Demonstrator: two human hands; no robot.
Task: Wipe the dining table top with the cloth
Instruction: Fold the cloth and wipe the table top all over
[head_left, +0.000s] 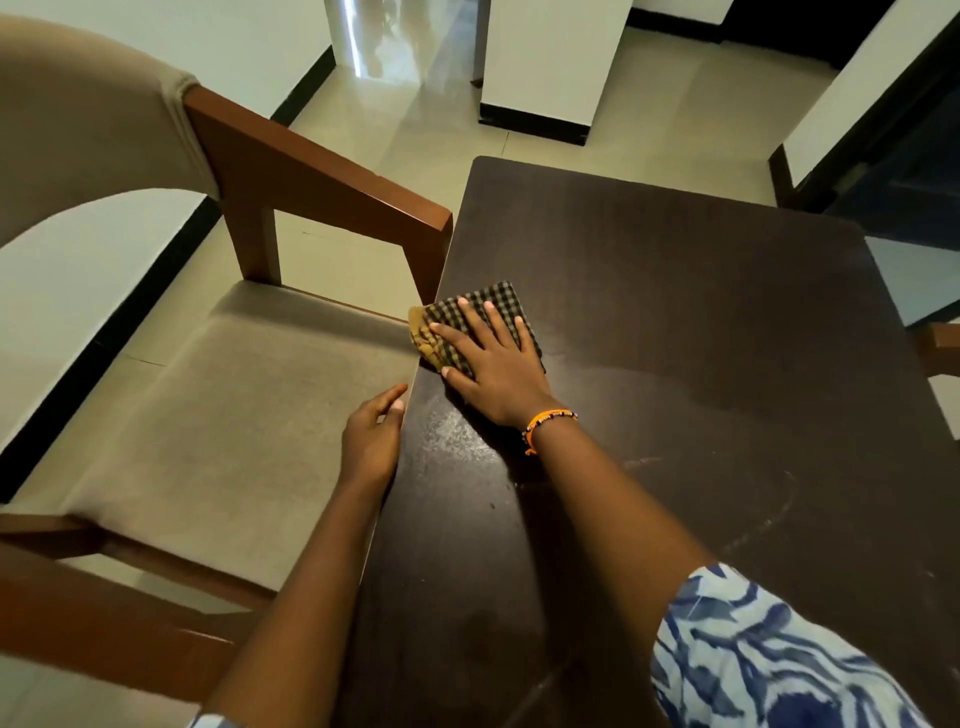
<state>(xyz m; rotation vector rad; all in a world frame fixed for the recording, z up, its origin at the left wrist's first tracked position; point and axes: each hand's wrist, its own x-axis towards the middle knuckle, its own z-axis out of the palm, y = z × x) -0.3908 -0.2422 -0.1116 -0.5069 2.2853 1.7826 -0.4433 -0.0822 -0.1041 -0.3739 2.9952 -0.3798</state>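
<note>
The dark brown dining table top (701, 338) fills the right half of the view. A folded checked cloth (498, 306) with a yellow-brown edge lies at the table's left edge. My right hand (493, 369) presses flat on the cloth, fingers spread, an orange bead bracelet on the wrist. Just below it, my left hand (371, 441) rests against the table's left edge with fingers curled and nothing in it. Pale smears and dust streaks show on the table surface near my right forearm.
A wooden armchair (218, 415) with a beige seat stands close against the table's left side, its armrest (322, 182) touching the table's corner. Another chair's arm (940, 345) shows at the right edge. Tiled floor and white pillars lie beyond.
</note>
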